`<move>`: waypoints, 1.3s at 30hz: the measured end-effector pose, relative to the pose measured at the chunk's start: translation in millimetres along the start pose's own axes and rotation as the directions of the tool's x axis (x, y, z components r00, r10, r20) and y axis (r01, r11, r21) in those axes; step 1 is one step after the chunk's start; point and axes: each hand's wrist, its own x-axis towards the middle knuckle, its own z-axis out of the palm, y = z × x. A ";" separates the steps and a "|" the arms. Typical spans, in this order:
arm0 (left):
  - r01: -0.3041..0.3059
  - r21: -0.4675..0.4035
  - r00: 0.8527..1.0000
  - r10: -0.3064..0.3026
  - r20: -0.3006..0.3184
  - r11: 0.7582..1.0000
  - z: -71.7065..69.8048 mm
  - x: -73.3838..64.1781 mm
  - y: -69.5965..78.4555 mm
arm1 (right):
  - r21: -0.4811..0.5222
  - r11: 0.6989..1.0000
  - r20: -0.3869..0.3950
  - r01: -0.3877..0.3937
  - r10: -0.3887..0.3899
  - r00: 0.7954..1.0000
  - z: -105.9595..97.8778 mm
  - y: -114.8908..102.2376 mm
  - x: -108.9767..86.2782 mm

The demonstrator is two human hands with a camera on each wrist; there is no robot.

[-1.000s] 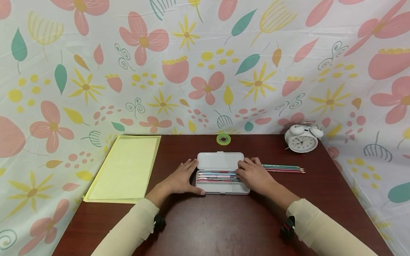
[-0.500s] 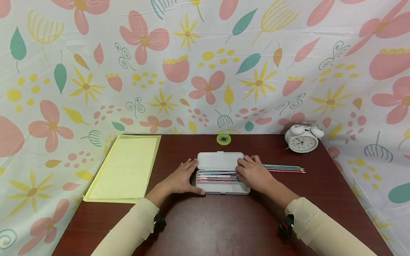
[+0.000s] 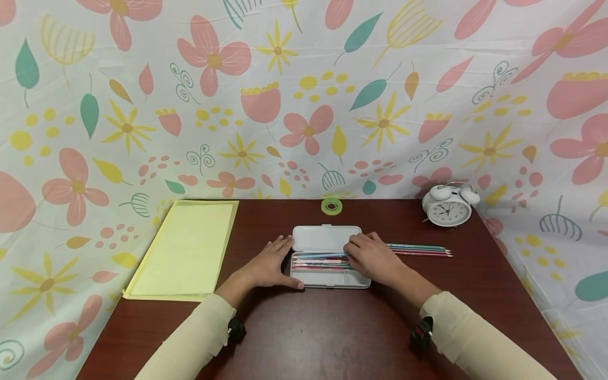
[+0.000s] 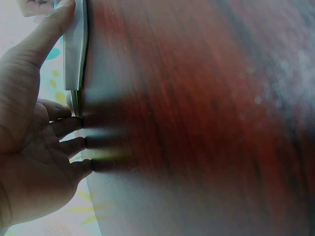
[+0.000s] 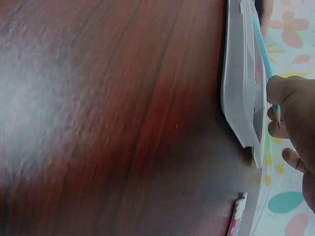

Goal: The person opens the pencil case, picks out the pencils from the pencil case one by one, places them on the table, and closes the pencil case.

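Note:
A white pencil case [image 3: 319, 278] lies with its lid [image 3: 325, 238] folded back, and several pencils [image 3: 320, 262] rest in its rear compartment. My left hand [image 3: 269, 265] spans the case's left end with fingers straight and spread, the thumb on the front edge. In the left wrist view the fingertips rest on the table beside the case. At the right end, my right hand [image 3: 375, 258] pinches a light blue pencil [image 5: 265, 49] near its sharpened tip. That pencil slants over the compartment in the right wrist view; part of it is hidden by the fingers.
Several coloured pencils [image 3: 423, 250] lie on the table right of the case. A white alarm clock [image 3: 447, 207] stands at the back right, a green tape roll [image 3: 331, 207] behind the case. A yellow zip folder [image 3: 182, 250] lies on the left.
My right hand has shifted slightly left over the case, and the light blue pencil has moved with it, now more slanted. The left hand stays in place.

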 end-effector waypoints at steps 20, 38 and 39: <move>0.014 0.020 1.000 -0.014 0.001 1.000 -0.4 1.6 0.7 | -0.041 0.999 0.091 0.005 -0.001 0.996 15.4 -39.0 44.4; 0.012 0.014 1.000 -0.012 0.005 1.000 0.0 1.8 -0.1 | -0.039 0.999 0.072 -0.024 0.026 0.997 9.8 -36.5 42.6; 0.013 0.012 1.000 -0.014 0.005 1.000 0.0 1.7 0.0 | -0.035 0.999 0.066 -0.027 0.029 0.997 8.7 -35.7 41.8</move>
